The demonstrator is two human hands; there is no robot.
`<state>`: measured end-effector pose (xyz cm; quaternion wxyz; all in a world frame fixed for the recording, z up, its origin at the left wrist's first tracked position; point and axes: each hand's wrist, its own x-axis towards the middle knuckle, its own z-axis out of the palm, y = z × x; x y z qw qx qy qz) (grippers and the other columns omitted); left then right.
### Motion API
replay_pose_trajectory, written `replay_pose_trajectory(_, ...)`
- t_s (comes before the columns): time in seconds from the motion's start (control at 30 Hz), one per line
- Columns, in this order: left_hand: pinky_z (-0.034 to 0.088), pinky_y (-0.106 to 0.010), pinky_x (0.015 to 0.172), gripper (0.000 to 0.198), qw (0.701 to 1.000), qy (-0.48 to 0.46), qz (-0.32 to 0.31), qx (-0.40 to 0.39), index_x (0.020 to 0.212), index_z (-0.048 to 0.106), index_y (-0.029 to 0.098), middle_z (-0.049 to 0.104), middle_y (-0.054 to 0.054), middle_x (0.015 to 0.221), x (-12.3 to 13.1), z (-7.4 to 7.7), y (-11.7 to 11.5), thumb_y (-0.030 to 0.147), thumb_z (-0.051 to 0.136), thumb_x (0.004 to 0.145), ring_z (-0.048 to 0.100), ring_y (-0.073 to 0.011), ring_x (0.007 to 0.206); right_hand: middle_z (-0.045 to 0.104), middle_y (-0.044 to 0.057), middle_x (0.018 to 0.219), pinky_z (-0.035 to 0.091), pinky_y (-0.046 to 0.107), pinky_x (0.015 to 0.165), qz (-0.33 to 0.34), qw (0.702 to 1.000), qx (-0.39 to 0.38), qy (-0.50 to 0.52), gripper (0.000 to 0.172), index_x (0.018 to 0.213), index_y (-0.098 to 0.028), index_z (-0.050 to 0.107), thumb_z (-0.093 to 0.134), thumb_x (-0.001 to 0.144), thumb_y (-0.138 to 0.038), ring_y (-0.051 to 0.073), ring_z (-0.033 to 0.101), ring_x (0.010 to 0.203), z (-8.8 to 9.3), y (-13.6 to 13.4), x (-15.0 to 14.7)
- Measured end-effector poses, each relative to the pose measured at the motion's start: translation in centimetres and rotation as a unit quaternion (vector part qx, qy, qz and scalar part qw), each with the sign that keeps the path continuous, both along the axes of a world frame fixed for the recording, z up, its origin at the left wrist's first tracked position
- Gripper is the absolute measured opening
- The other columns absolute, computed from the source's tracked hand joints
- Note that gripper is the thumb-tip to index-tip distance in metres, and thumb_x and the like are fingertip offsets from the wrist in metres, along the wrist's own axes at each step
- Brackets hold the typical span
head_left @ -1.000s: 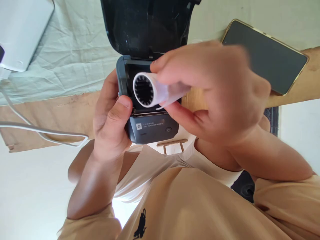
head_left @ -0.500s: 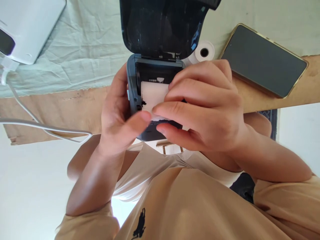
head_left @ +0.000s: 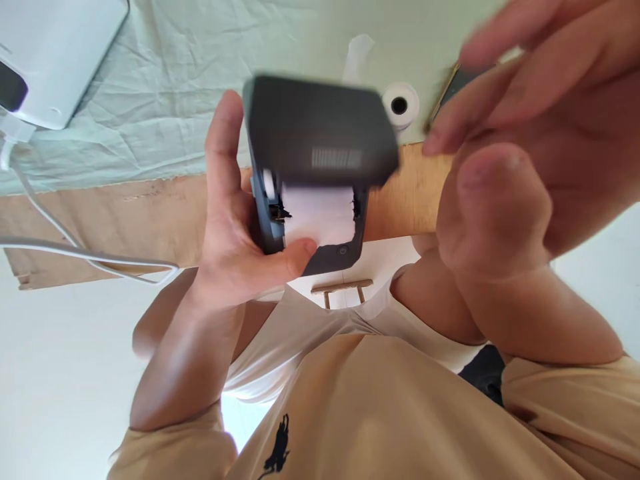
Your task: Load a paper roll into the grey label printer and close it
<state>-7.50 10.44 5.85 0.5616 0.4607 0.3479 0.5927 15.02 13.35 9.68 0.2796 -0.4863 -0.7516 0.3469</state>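
Swinging down over its bay, the lid [head_left: 320,130] of the printer [head_left: 346,252] is blurred and half shut; a second ago it stood open while the right hand [head_left: 525,173] brought the roll [head_left: 317,217] in. Now the roll sits inside the printer, white below the lid, so loading looks all but finished. The left hand [head_left: 233,220] grips the printer's left side, thumb pressed on the roll's lower edge. The right hand has lifted off to the printer's right, fingers loosely spread, holding nothing. A spare roll [head_left: 400,105] lies on the counter [head_left: 125,213] behind the printer.
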Motion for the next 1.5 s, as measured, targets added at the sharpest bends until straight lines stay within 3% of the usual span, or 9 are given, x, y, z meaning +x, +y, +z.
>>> replay_pose_trajectory(0.17,0.071,-0.048,0.081,0.094,0.993,0.007,-0.098,0.062,0.146,0.059,0.045,0.066,0.002,0.132,-0.3,-0.3,0.3,0.036,0.098,0.061,0.079,-0.0314,0.118,0.052,0.000,0.070,0.050,0.026,0.064,-0.004,1.000,-0.026,0.011,0.049,0.079,-0.020,0.060,0.063,0.100,-0.065,0.013,0.062,0.079,0.2,-0.9,-0.8)
replay_pose_trajectory(0.4,0.054,-0.026,0.058,0.037,0.998,0.041,-0.019,-0.037,0.110,0.078,0.017,0.061,0.000,0.080,0.6,2.2,-0.9,0.042,0.087,0.084,0.064,-0.0108,0.069,0.037,-0.004,0.052,0.030,0.030,0.056,0.030,0.997,-0.035,0.064,0.058,0.057,-0.019,0.041,0.068,0.098,-0.050,0.007,0.033,0.053,1.3,-1.7,-0.4)
replay_pose_trajectory(0.6,0.053,-0.024,0.054,0.045,0.997,0.014,-0.047,-0.065,0.114,0.075,0.019,0.068,0.001,0.083,0.5,1.6,-0.4,0.043,0.090,0.080,0.065,-0.0112,0.067,0.041,-0.004,0.048,0.024,0.030,0.054,-0.002,0.995,-0.089,0.042,0.060,0.053,-0.019,0.038,0.068,0.091,-0.054,0.006,0.031,0.051,1.6,-1.0,-0.9)
replay_pose_trajectory(0.73,0.069,-0.042,0.086,0.050,0.998,-0.037,-0.036,-0.048,0.123,0.074,0.023,0.076,-0.005,0.096,0.9,1.5,-0.4,0.052,0.083,0.083,0.078,-0.0263,0.100,0.045,-0.004,0.051,0.029,0.028,0.056,0.025,0.997,-0.048,0.049,0.060,0.057,-0.018,0.041,0.063,0.096,-0.058,0.005,0.034,0.052,0.8,-1.1,-0.8)
replay_pose_trajectory(0.83,0.061,-0.053,0.116,0.046,0.993,-0.071,-0.040,-0.083,0.120,0.076,0.024,0.079,-0.010,0.111,1.7,2.5,-0.4,0.058,0.072,0.090,0.067,-0.0360,0.139,0.042,-0.003,0.052,0.028,0.030,0.056,0.034,0.998,-0.030,0.051,0.063,0.059,-0.018,0.035,0.051,0.102,-0.063,0.007,0.031,0.052,0.6,-1.2,-0.6)
replay_pose_trajectory(1.07,0.061,-0.046,0.121,0.032,0.988,-0.088,-0.020,-0.127,0.103,0.081,0.023,0.080,-0.005,0.098,1.9,3.2,-0.3,0.052,0.075,0.090,0.072,-0.0298,0.130,0.037,-0.001,0.053,0.025,0.035,0.056,0.043,0.998,-0.024,0.041,0.057,0.063,-0.020,0.033,0.040,0.106,-0.056,0.010,0.032,0.053,0.7,-1.4,-0.6)
replay_pose_trajectory(1.23,0.068,-0.033,0.094,0.033,0.989,-0.083,0.053,-0.110,0.079,0.079,0.019,0.068,-0.002,0.073,1.7,2.8,-0.5,0.042,0.065,0.099,0.074,-0.0184,0.101,0.045,-0.004,0.053,0.027,0.032,0.054,0.056,0.995,-0.020,0.078,0.049,0.062,-0.020,0.039,0.056,0.098,-0.049,0.007,0.034,0.051,0.7,-1.4,-0.7)
replay_pose_trajectory(1.37,0.054,-0.027,0.053,0.019,0.988,-0.059,0.052,-0.131,0.066,0.076,0.024,0.059,0.000,0.064,1.4,3.2,-0.3,0.030,0.082,0.083,0.052,-0.0113,0.062,0.041,-0.007,0.049,0.026,0.029,0.051,0.067,0.993,-0.008,0.098,0.043,0.061,-0.019,0.045,0.077,0.084,-0.036,0.004,0.032,0.049,0.8,-1.2,-0.7)
replay_pose_trajectory(1.5,0.048,-0.029,0.050,0.021,0.987,-0.046,0.057,-0.143,0.066,0.075,0.027,0.052,-0.001,0.064,1.2,3.3,-0.2,0.037,0.082,0.083,0.044,-0.0123,0.059,0.040,-0.007,0.052,0.028,0.028,0.052,0.061,0.995,0.009,0.083,0.049,0.059,-0.019,0.039,0.080,0.082,-0.032,0.004,0.029,0.052,1.0,-1.2,-0.5)
